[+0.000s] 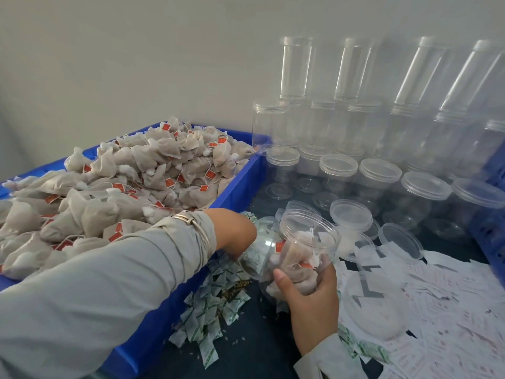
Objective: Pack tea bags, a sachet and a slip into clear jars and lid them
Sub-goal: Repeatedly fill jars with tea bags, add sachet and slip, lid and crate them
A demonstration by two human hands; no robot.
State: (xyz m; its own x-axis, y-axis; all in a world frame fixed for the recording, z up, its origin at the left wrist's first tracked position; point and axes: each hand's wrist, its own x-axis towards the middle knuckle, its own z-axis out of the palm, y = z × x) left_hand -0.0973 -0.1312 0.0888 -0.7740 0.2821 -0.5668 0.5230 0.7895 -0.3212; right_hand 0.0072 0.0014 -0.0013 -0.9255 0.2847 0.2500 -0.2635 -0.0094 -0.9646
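My right hand (308,296) grips a clear jar (303,247) tilted toward the left, with several tea bags inside it. My left hand (235,231) reaches down over the blue crate's edge into the pile of white-and-green sachets (216,305); its fingers are hidden behind the jar and the sachets. A heap of beige tea bags (114,187) with red tags fills the blue crate (240,184). Paper slips (442,310) lie scattered at the right. Loose clear lids (351,216) lie beyond the jar.
Rows of empty clear jars (379,181) stand at the back right, with taller stacks (295,67) leaning on the wall. Another blue crate (492,214) borders the right edge. The table surface (246,346) is dark.
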